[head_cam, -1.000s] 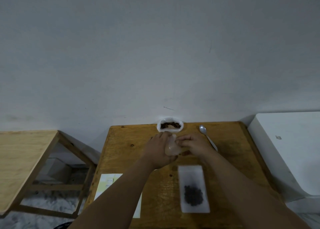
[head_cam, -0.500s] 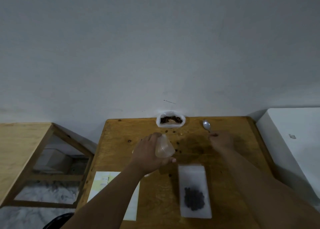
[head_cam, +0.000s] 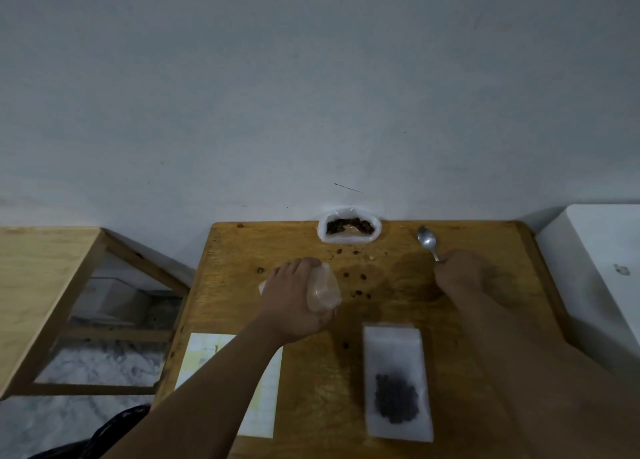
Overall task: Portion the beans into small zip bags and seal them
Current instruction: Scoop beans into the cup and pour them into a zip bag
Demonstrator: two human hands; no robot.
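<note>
My left hand (head_cam: 294, 302) holds a small clear zip bag (head_cam: 323, 292) with its mouth spread, mid-table. My right hand (head_cam: 457, 275) is closed on the handle of a metal spoon (head_cam: 427, 242), whose bowl points toward the wall. A white bag of dark beans (head_cam: 349, 228) stands open at the table's far edge. Several loose beans (head_cam: 360, 283) lie scattered between the two hands. A filled zip bag (head_cam: 396, 382) with dark beans lies flat near the front, under my right forearm's left side.
The wooden table (head_cam: 242, 250) carries a pale paper sheet (head_cam: 266, 389) at its front left. A second wooden table (head_cam: 41, 268) stands to the left. A white appliance (head_cam: 595, 261) sits to the right. The wall is directly behind.
My right hand left the small bag, moved right to the spoon and closed on its handle. My left hand kept the bag and drew it slightly left.
</note>
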